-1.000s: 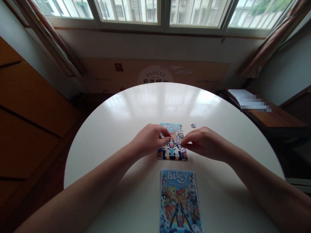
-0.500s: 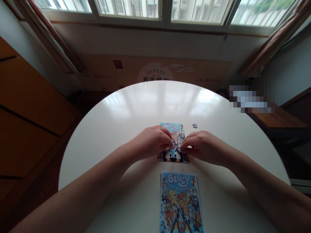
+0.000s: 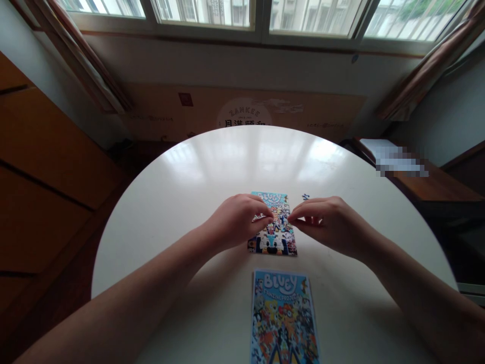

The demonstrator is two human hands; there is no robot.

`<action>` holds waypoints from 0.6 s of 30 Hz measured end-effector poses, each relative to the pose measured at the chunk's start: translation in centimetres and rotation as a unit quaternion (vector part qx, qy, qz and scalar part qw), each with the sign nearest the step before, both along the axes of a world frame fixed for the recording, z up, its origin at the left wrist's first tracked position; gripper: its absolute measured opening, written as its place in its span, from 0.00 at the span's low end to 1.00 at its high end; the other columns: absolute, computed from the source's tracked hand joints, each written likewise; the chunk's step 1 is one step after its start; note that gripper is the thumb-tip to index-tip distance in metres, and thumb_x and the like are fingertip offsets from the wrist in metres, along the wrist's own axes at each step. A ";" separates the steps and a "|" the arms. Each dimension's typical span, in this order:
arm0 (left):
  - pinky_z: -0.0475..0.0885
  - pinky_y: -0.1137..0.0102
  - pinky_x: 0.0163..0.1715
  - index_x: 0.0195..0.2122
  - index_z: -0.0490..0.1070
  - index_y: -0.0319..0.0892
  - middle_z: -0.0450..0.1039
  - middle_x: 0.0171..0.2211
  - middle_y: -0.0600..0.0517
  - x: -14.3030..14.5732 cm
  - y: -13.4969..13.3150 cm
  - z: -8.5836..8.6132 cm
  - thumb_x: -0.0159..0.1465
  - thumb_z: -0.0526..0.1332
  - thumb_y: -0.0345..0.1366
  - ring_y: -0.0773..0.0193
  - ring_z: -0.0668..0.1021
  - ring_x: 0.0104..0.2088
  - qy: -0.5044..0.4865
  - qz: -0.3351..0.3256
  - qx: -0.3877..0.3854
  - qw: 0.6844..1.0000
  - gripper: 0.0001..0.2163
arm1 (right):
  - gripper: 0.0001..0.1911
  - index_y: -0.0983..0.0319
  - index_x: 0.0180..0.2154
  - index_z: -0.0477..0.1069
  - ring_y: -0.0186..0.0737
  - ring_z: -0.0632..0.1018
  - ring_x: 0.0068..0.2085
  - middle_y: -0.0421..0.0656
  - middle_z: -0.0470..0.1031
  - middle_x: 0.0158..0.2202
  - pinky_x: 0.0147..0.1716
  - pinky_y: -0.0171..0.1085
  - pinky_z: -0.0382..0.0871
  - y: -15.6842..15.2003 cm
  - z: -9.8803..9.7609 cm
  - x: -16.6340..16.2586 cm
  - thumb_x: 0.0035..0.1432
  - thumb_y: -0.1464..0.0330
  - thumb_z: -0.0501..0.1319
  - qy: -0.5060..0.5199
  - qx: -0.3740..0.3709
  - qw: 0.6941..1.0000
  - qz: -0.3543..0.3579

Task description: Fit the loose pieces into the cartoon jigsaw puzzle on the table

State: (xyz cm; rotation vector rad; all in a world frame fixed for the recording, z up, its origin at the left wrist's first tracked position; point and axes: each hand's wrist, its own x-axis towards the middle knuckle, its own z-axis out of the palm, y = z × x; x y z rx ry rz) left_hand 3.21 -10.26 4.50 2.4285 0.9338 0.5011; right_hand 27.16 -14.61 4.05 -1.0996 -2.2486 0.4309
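A small colourful jigsaw puzzle (image 3: 273,237) lies flat in the middle of the round white table (image 3: 212,172). My left hand (image 3: 237,221) rests on its left edge, fingers curled and pinched round something small that may be a puzzle piece. My right hand (image 3: 328,222) hovers at the puzzle's right edge, thumb and forefinger pinched together; what they hold, if anything, is hidden. A printed picture sheet (image 3: 284,318) with the same design lies nearer to me. One loose puzzle piece (image 3: 305,196) sits just beyond my right hand.
Wooden cabinets (image 3: 45,167) stand to the left of the table. A dark wooden side table (image 3: 424,182) with papers is at the right. A window and curtains run along the far wall, with a brown printed cardboard panel (image 3: 242,114) below it.
Both hands have lifted slightly from the puzzle's middle toward its upper part and moved a little apart. The view has shifted slightly.
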 end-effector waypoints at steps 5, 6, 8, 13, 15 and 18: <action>0.71 0.67 0.35 0.35 0.82 0.42 0.81 0.32 0.48 0.7 -0.8 0.5 0.66 0.64 0.43 0.61 0.79 0.33 -0.043 0.056 -0.121 0.990 0.12 | 0.05 0.60 0.34 0.81 0.29 0.76 0.26 0.39 0.81 0.31 0.27 0.30 0.71 -0.6 0.1 -0.9 0.61 0.70 0.65 0.056 0.012 0.998 -0.041; 0.71 0.67 0.34 0.35 0.82 0.42 0.81 0.31 0.48 0.8 -0.9 0.5 0.65 0.64 0.44 0.61 0.79 0.33 -0.056 0.064 -0.153 0.985 0.12 | 0.05 0.60 0.35 0.81 0.29 0.76 0.26 0.39 0.82 0.32 0.27 0.30 0.71 -0.8 0.1 -1.1 0.61 0.70 0.66 0.064 0.016 0.997 -0.042; 0.71 0.68 0.34 0.35 0.82 0.41 0.81 0.32 0.48 0.9 -1.0 0.5 0.64 0.66 0.43 0.61 0.79 0.33 -0.087 0.077 -0.214 0.970 0.11 | 0.04 0.59 0.35 0.81 0.29 0.76 0.27 0.39 0.82 0.33 0.27 0.30 0.72 -1.0 0.0 -1.4 0.61 0.70 0.66 0.077 0.023 0.996 -0.040; 0.71 0.68 0.34 0.36 0.81 0.39 0.81 0.32 0.47 1.0 -0.8 0.2 0.63 0.65 0.41 0.62 0.78 0.33 -0.124 0.089 -0.280 0.948 0.10 | 0.05 0.59 0.35 0.81 0.30 0.78 0.28 0.40 0.82 0.33 0.27 0.30 0.73 -1.2 0.2 -1.5 0.62 0.70 0.65 0.086 0.018 0.996 -0.033; 0.71 0.67 0.34 0.37 0.81 0.39 0.81 0.33 0.47 1.0 -0.9 0.3 0.65 0.64 0.41 0.61 0.78 0.34 -0.101 0.092 -0.268 0.954 0.11 | 0.04 0.59 0.36 0.82 0.30 0.77 0.27 0.39 0.82 0.32 0.26 0.29 0.72 -1.1 0.4 -1.1 0.61 0.69 0.66 0.085 0.013 0.996 -0.039; 0.70 0.67 0.34 0.38 0.81 0.41 0.81 0.36 0.48 0.9 -1.0 0.4 0.66 0.62 0.40 0.60 0.78 0.35 -0.052 0.087 -0.202 0.974 0.10 | 0.06 0.59 0.41 0.82 0.29 0.76 0.27 0.40 0.81 0.33 0.25 0.29 0.72 -0.8 0.7 -0.5 0.61 0.69 0.67 0.068 0.007 0.997 -0.037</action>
